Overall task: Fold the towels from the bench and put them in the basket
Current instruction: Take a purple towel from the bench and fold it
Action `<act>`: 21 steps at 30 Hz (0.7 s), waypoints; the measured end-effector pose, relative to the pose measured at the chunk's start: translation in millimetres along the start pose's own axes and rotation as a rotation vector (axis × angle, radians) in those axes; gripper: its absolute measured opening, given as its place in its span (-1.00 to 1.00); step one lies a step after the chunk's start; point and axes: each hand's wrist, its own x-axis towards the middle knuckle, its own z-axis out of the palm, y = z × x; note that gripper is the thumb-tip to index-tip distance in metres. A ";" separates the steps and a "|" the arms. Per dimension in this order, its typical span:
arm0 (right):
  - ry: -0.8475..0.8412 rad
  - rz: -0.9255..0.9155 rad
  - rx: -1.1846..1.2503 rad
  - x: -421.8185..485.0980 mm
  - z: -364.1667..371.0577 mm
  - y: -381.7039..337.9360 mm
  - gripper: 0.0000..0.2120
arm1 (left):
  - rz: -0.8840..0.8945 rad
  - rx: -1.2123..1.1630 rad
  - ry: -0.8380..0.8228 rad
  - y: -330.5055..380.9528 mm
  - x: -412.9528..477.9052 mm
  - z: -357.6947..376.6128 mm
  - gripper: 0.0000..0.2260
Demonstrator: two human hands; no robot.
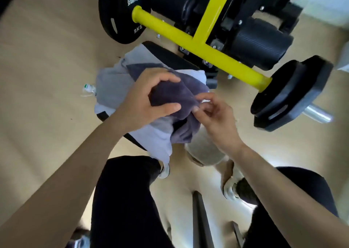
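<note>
Over the black bench (170, 54), the left hand (146, 100) grips a dark purple towel (175, 94) with curled fingers while the right hand (215, 117) pinches its near edge, just above pale lilac towels (113, 85) draped across the bench.

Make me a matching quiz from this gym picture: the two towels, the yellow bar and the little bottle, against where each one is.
1 dark purple towel
2 pale towel
3 yellow bar
4 plastic bottle

A lying on the floor
B carrying black weight plates
C gripped by the left hand and right hand
D draped over the bench

Pairs: 1-C, 2-D, 3-B, 4-A.
</note>
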 end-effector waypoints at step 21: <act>0.091 -0.328 -0.476 -229.2 -78.8 -2.4 -0.64 | 0.127 -0.342 0.368 110.6 -187.0 139.4 -0.82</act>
